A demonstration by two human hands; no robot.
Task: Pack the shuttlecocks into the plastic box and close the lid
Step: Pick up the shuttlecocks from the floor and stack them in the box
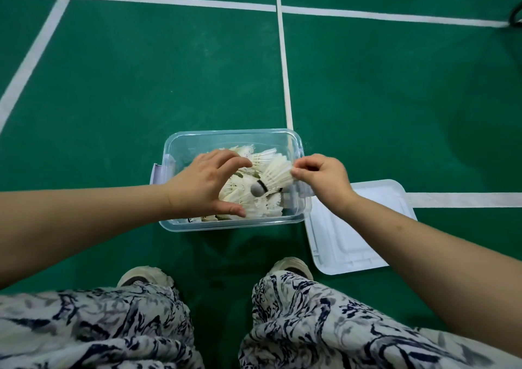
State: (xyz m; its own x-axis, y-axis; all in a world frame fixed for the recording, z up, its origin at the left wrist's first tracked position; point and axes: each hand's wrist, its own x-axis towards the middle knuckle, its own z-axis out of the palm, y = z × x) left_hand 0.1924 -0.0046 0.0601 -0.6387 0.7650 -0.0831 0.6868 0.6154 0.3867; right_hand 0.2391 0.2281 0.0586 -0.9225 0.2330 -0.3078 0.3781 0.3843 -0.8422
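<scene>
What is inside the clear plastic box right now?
The plastic box holds a pile of white shuttlecocks; the right hand pinches the top one. The left hand covers part of the pile, so no count.

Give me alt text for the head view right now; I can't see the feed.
Seen from above, a clear plastic box on a green court floor is heaped with white shuttlecocks. The left hand spreads over the pile while the right hand pinches one shuttlecock by its feathers. The white lid lies on the floor right of the box, not yet fitted.
</scene>
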